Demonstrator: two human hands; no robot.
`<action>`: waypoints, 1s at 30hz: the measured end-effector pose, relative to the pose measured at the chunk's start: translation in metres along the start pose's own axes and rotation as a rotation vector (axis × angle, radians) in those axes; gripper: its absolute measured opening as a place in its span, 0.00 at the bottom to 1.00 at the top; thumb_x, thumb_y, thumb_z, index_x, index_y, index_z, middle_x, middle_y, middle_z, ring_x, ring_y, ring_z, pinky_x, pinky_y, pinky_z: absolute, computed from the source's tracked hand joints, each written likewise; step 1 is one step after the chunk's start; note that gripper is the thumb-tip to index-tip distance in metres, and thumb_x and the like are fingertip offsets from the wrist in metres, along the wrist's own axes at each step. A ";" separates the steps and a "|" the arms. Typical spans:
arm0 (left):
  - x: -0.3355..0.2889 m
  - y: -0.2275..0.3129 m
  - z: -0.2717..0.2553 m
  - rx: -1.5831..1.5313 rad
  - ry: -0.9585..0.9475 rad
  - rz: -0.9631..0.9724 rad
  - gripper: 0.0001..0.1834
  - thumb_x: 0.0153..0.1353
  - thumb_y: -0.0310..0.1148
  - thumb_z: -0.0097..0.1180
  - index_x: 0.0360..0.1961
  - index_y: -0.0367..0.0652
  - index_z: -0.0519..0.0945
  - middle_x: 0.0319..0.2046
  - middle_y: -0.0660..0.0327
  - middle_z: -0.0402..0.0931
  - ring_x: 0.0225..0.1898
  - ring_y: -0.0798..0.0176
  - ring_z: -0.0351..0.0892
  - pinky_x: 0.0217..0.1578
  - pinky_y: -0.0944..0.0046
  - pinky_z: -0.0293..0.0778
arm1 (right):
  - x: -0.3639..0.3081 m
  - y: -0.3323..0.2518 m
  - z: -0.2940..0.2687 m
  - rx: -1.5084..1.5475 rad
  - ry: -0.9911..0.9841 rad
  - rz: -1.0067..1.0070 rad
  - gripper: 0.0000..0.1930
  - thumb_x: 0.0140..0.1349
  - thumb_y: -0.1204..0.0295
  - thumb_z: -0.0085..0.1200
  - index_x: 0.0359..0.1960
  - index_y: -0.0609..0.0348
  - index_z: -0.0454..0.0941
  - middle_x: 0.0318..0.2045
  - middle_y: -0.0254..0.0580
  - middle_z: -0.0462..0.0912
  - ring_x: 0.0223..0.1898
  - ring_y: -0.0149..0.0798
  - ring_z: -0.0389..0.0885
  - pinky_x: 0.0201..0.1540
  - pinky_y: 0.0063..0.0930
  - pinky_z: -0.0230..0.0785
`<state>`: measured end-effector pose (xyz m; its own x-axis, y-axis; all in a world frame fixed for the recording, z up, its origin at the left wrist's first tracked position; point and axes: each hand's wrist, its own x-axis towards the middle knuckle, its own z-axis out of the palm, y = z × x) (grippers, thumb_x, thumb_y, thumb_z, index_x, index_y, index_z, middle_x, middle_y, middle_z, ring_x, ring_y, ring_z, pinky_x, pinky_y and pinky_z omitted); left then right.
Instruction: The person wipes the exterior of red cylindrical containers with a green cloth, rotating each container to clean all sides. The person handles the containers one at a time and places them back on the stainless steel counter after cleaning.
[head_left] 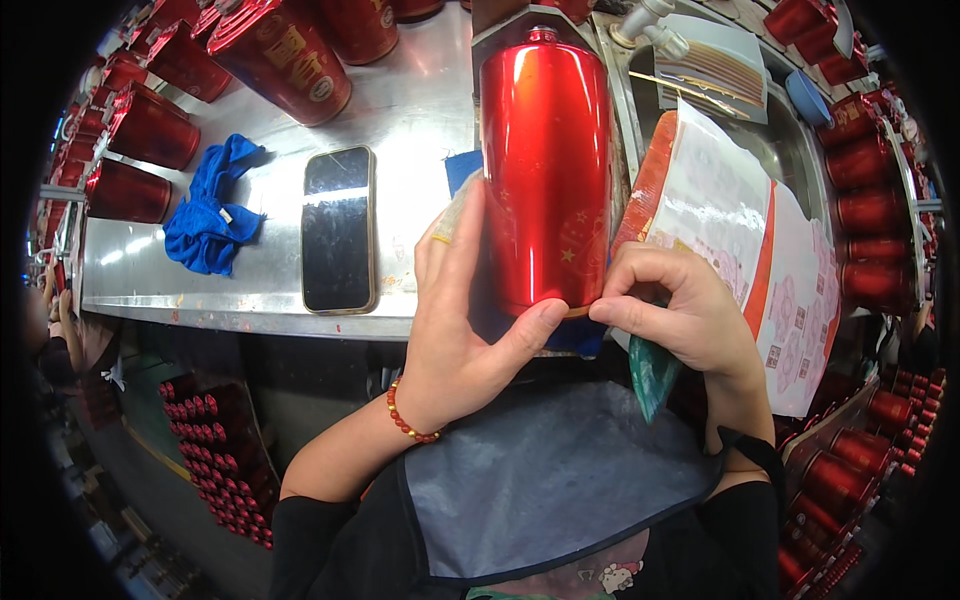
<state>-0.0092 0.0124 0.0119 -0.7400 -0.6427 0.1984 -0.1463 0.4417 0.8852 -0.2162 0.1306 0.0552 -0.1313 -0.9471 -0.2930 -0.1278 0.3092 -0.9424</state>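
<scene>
A shiny red metal bottle (545, 170) lies with its neck pointing away from me, over the edge of a steel table (420, 90). My left hand (462, 330) cups its left side and base, thumb pressed on the bottom rim. My right hand (680, 310) pinches the bottom right rim with thumb and forefinger and also holds a crumpled green piece of film (652, 372) in its palm. A red bead bracelet (405, 420) circles my left wrist.
A dark phone (339, 228) and a blue cloth (212, 208) lie on the table to the left. Several red bottles (150, 130) stand at the back left and along the right. Sheets of printed labels (735, 220) hang to the right. A grey apron (550, 480) covers my lap.
</scene>
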 end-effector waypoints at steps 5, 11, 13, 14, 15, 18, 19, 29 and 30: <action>-0.001 -0.001 0.002 -0.014 0.009 0.005 0.53 0.59 0.40 0.69 0.76 0.29 0.51 0.68 0.43 0.62 0.69 0.45 0.58 0.70 0.51 0.52 | -0.002 0.002 -0.001 -0.022 -0.008 0.022 0.10 0.64 0.71 0.66 0.28 0.61 0.80 0.27 0.28 0.76 0.28 0.20 0.71 0.30 0.19 0.61; 0.000 -0.001 0.002 0.011 0.005 0.002 0.53 0.59 0.40 0.69 0.76 0.29 0.51 0.68 0.43 0.62 0.68 0.46 0.58 0.70 0.51 0.53 | -0.002 0.003 -0.005 0.038 -0.040 0.097 0.07 0.65 0.74 0.64 0.30 0.62 0.80 0.30 0.28 0.77 0.31 0.20 0.73 0.33 0.18 0.63; -0.001 -0.001 0.002 0.009 0.007 -0.002 0.53 0.59 0.40 0.69 0.76 0.29 0.51 0.68 0.44 0.63 0.68 0.46 0.58 0.70 0.51 0.54 | -0.002 0.004 -0.006 0.037 -0.039 0.098 0.07 0.65 0.74 0.64 0.30 0.62 0.80 0.30 0.28 0.76 0.30 0.20 0.73 0.33 0.18 0.63; -0.001 -0.001 0.002 0.009 0.008 -0.003 0.52 0.59 0.39 0.69 0.76 0.29 0.51 0.67 0.44 0.63 0.68 0.46 0.58 0.70 0.51 0.54 | -0.001 0.004 -0.006 0.033 -0.034 0.103 0.07 0.65 0.74 0.64 0.30 0.62 0.80 0.29 0.28 0.76 0.30 0.20 0.73 0.33 0.18 0.63; -0.001 -0.001 0.002 0.010 0.010 -0.005 0.52 0.59 0.39 0.69 0.76 0.29 0.51 0.67 0.44 0.63 0.68 0.46 0.58 0.70 0.50 0.54 | -0.001 0.004 -0.005 0.030 -0.030 0.108 0.07 0.65 0.74 0.64 0.30 0.62 0.80 0.29 0.28 0.76 0.30 0.20 0.73 0.33 0.18 0.64; -0.002 -0.007 0.002 0.002 0.014 -0.003 0.56 0.58 0.46 0.71 0.76 0.29 0.51 0.69 0.43 0.62 0.69 0.46 0.58 0.69 0.50 0.53 | 0.001 0.006 -0.005 -0.005 -0.027 0.124 0.08 0.64 0.74 0.65 0.30 0.63 0.80 0.29 0.28 0.77 0.30 0.20 0.73 0.33 0.18 0.64; -0.002 -0.005 -0.002 0.163 0.031 0.094 0.59 0.56 0.51 0.72 0.77 0.30 0.51 0.70 0.43 0.60 0.69 0.45 0.58 0.69 0.50 0.53 | 0.002 0.007 -0.005 -0.020 -0.028 0.127 0.08 0.64 0.74 0.65 0.30 0.63 0.79 0.29 0.28 0.77 0.30 0.20 0.73 0.33 0.19 0.64; -0.034 -0.007 0.014 0.738 0.296 0.853 0.16 0.51 0.38 0.72 0.43 0.56 0.91 0.41 0.64 0.78 0.52 0.66 0.70 0.46 0.68 0.70 | -0.001 0.004 -0.002 0.005 0.009 0.127 0.06 0.63 0.77 0.64 0.31 0.63 0.79 0.29 0.29 0.78 0.30 0.19 0.74 0.33 0.16 0.66; -0.037 -0.009 0.016 0.713 0.338 0.822 0.14 0.51 0.35 0.71 0.42 0.56 0.91 0.38 0.66 0.79 0.51 0.67 0.72 0.46 0.69 0.70 | 0.000 0.004 -0.002 -0.012 0.011 0.117 0.06 0.62 0.77 0.64 0.31 0.63 0.79 0.29 0.29 0.78 0.30 0.19 0.74 0.33 0.16 0.66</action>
<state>0.0092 0.0420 -0.0098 -0.5850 -0.0820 0.8069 -0.1186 0.9928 0.0150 -0.2184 0.1323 0.0521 -0.1570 -0.9034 -0.3991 -0.1223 0.4188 -0.8998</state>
